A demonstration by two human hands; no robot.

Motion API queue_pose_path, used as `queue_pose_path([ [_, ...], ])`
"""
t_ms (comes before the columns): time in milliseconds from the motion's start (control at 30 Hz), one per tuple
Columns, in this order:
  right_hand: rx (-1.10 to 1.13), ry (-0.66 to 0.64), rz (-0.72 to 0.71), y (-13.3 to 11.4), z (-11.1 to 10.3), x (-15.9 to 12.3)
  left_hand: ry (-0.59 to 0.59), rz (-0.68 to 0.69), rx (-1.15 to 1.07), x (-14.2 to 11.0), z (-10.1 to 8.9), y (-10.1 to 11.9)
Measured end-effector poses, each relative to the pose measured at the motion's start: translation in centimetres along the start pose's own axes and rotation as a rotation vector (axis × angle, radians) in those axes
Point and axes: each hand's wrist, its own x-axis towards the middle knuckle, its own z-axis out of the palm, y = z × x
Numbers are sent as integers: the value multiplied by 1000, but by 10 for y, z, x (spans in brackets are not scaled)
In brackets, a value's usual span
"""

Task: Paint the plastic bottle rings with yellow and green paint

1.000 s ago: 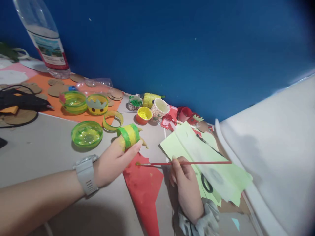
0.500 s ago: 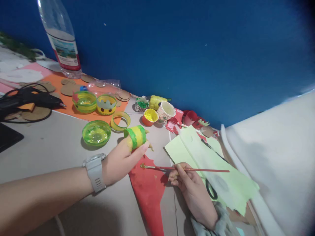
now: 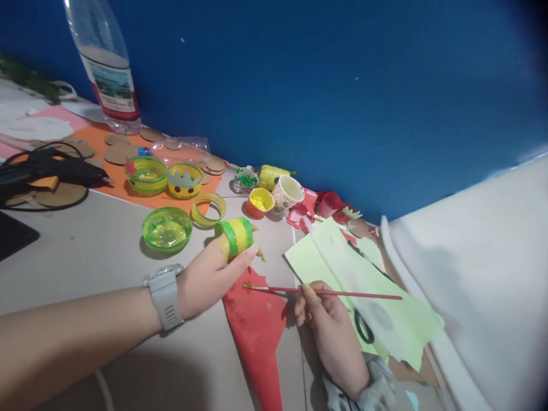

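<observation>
A green-and-yellow painted plastic ring (image 3: 236,237) sits round the fingers of my left hand (image 3: 209,274). The thumb lies along the outside of the ring, and paint-smeared fingertips poke out past it. Between the thumb and fingers of my right hand (image 3: 327,325) is a thin red paintbrush (image 3: 351,294), held nearly level. Its bristle end, wet with yellowish paint, points left over a red paper sheet (image 3: 257,325); whether it touches the paper I cannot tell. An orange cup of yellow paint (image 3: 261,201) and a cup of green paint (image 3: 245,180) stand beyond the ring.
Painted bottle pieces, among them a green bowl (image 3: 168,229) and a loose ring (image 3: 208,209), lie left of centre. A glue gun (image 3: 51,171) and a tall bottle (image 3: 112,85) stand further left. Scissors (image 3: 363,326) lie partly under green paper (image 3: 385,319). A blue wall (image 3: 299,85) rises behind.
My right hand has shifted slightly down, and the brush's bristle end is a little higher and further left. My left hand keeps its hold on the ring.
</observation>
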Motion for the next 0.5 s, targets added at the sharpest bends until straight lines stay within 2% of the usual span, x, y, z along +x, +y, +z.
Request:
queue_pose_path([
  [500,-84,162,-79,10,4,-2,-14,-41,-35,1,0,-1],
])
